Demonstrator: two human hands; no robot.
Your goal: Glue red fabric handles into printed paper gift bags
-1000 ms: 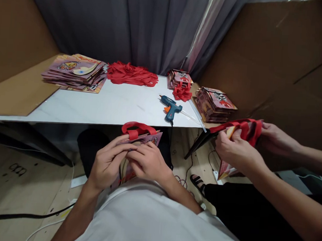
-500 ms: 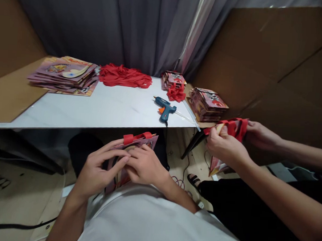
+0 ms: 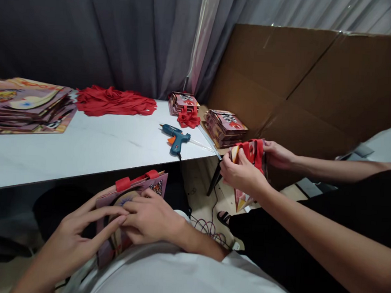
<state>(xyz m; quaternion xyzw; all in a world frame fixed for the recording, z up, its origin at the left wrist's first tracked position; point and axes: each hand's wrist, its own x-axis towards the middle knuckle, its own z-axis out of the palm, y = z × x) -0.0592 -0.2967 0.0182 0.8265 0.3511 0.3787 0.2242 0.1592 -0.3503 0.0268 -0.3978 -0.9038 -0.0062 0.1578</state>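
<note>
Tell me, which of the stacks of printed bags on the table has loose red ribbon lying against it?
The small middle stack by the curtain: a red ribbon bundle rests against its front. The big left stack and right-hand stack have none touching.

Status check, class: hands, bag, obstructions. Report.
Left hand and right hand pressing flat paper bag on lap. Co-worker's hands alongside, apart.
</note>
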